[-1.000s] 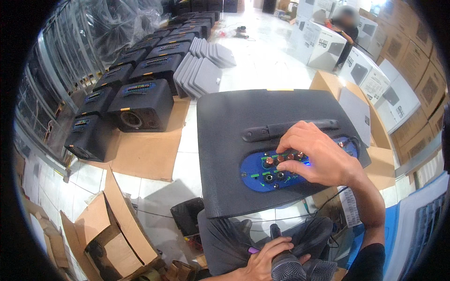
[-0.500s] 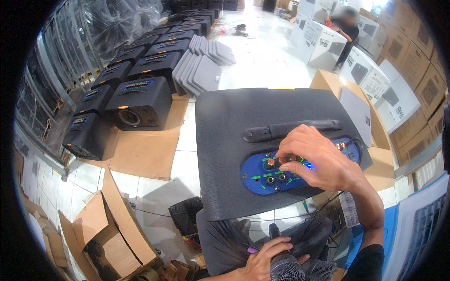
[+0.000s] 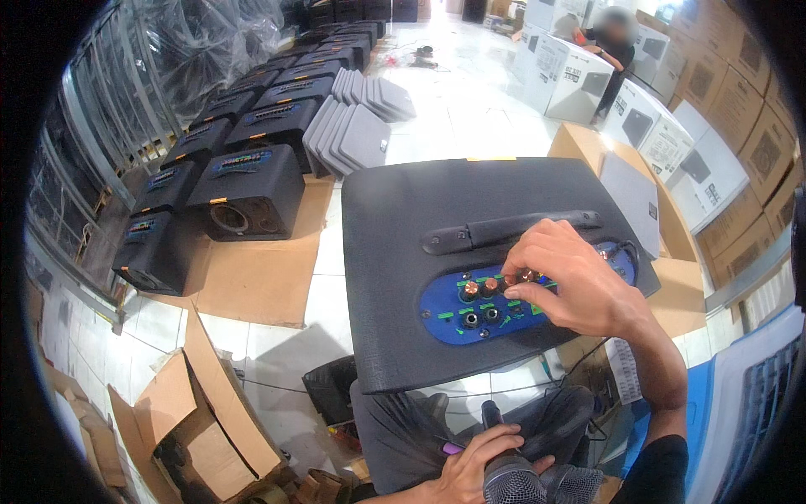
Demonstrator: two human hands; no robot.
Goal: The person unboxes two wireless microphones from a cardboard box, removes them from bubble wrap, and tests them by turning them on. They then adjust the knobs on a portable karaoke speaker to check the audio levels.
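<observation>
A black speaker cabinet point(image 3: 395, 244) lies in front of me, its handle point(image 3: 457, 239) and blue control panel point(image 3: 445, 323) facing up. Copper-topped knobs point(image 3: 489, 287) stand in a row on the panel, above two round jacks point(image 3: 482, 317). My right hand point(image 3: 571, 281) pinches one knob in that row between thumb and forefinger, and covers the panel's middle. Low over my lap, my left hand point(image 3: 478, 462) is closed around a microphone point(image 3: 512, 480) with a dark mesh head. A second mesh microphone head point(image 3: 579, 485) sits beside it; how that one is held is hidden.
Rows of similar black speakers point(image 3: 248, 189) stand at left on cardboard, beside grey grille panels point(image 3: 346, 139). An open carton point(image 3: 210, 420) is at lower left. White boxes point(image 3: 575, 80) and brown cartons point(image 3: 739, 126) are stacked at right, where another person point(image 3: 611, 55) stands.
My right hand has shifted along the panel to a knob further right, uncovering the knobs to its left. The view has shifted slightly. My left hand looks unchanged.
</observation>
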